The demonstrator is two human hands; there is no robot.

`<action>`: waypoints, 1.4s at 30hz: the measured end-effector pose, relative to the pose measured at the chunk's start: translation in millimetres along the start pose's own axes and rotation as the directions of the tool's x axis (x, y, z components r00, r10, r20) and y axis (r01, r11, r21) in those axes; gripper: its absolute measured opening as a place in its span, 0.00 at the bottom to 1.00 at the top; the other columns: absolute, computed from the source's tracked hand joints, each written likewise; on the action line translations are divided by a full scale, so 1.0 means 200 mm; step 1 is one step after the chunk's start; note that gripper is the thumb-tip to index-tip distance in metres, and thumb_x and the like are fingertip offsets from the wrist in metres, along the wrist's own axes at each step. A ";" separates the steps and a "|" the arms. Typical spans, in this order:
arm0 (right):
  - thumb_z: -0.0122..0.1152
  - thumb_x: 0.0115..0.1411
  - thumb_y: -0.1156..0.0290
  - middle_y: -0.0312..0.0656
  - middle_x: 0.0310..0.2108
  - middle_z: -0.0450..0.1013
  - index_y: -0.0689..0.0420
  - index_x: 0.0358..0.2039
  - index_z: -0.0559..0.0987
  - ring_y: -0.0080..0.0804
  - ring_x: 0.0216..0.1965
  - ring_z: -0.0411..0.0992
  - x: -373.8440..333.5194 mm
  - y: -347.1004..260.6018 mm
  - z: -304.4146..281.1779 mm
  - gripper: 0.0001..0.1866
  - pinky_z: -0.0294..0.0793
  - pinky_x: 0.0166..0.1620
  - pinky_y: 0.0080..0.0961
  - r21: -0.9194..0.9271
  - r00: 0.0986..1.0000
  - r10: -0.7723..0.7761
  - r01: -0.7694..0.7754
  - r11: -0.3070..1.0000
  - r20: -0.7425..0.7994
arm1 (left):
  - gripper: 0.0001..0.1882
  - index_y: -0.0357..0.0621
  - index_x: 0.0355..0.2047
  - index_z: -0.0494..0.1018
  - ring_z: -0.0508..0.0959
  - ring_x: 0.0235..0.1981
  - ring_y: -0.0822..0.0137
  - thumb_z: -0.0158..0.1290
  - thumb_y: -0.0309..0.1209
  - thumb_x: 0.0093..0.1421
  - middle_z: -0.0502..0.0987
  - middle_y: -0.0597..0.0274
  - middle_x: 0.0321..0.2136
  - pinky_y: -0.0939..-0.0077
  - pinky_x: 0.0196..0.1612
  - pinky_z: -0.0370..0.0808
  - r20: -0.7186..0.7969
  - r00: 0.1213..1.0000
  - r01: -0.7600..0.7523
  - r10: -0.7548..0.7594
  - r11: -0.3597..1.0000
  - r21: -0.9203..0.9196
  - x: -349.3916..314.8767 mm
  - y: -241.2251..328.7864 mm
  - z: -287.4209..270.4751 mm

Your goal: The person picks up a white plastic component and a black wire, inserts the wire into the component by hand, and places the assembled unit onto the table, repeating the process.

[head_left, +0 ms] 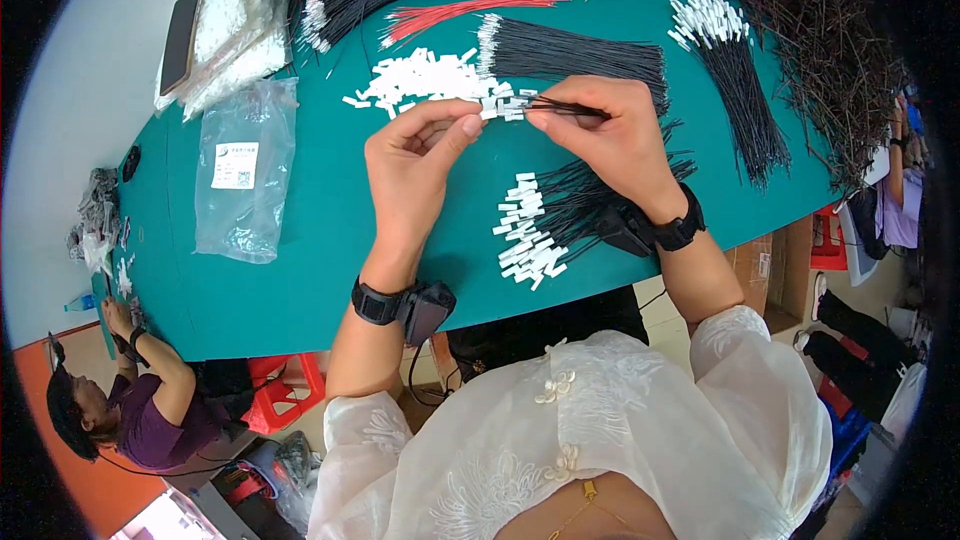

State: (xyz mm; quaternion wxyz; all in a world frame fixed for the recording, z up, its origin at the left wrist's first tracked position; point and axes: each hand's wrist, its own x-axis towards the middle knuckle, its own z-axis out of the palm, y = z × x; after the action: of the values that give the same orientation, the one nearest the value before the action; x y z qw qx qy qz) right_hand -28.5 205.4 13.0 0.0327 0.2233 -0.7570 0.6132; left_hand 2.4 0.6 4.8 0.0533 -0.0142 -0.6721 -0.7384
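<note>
My left hand [418, 152] pinches a small white connector housing [488, 111] between thumb and forefinger. Facing it, my right hand [618, 135] grips a few thin black wires [568, 107], some with white housings at their ends; the fingertips hide part of them. The two hands nearly meet over the table. Just beyond them lies a pile of loose white connector housings [420, 78]. Below my right hand, black wires with white housings [528, 230] on their ends lie fanned out, partly under the wrist.
Bundled black wires [580, 50], red wires [470, 16] and a finished-looking bundle [740, 90] lie on the green table [330, 290]. Dark tangled strands [800, 40] edge the right. A clear bag [245, 210] and a phone [184, 35] on bagged parts sit left. A co-worker [140, 400] is at lower left.
</note>
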 end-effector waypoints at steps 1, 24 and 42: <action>0.66 0.53 0.80 0.39 0.29 0.77 0.68 0.34 0.80 0.17 0.29 0.72 0.00 0.00 0.00 0.08 0.70 0.29 0.11 -0.029 1.000 -0.011 0.012 1.000 0.011 | 0.08 0.33 0.37 0.78 0.79 0.35 0.75 0.59 0.20 0.57 0.81 0.58 0.35 0.84 0.40 0.75 0.008 1.000 -0.001 0.001 1.000 0.000 0.00 0.00 0.00; 0.67 0.51 0.80 0.40 0.27 0.77 0.67 0.32 0.80 0.16 0.24 0.70 0.00 -0.01 0.02 0.08 0.66 0.24 0.12 -0.128 0.996 -0.079 0.084 0.988 0.049 | 0.09 0.32 0.37 0.78 0.80 0.34 0.74 0.59 0.18 0.55 0.81 0.59 0.34 0.84 0.38 0.76 0.027 1.000 0.001 0.000 1.000 -0.025 -0.01 -0.03 0.01; 0.66 0.52 0.77 0.43 0.25 0.76 0.67 0.32 0.80 0.20 0.22 0.71 0.01 -0.03 0.01 0.08 0.67 0.24 0.15 -0.156 0.994 -0.049 0.063 0.986 0.095 | 0.08 0.33 0.37 0.78 0.79 0.33 0.76 0.59 0.19 0.55 0.81 0.61 0.33 0.84 0.37 0.76 0.055 0.998 0.024 -0.024 1.000 0.005 -0.01 -0.03 0.02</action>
State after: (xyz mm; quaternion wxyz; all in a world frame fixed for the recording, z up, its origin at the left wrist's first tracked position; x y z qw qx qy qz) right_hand -27.1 202.6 18.8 0.0330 0.2690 -0.7976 0.5388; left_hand 3.1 5.0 -1.0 0.0258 -0.0264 -0.6750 -0.7369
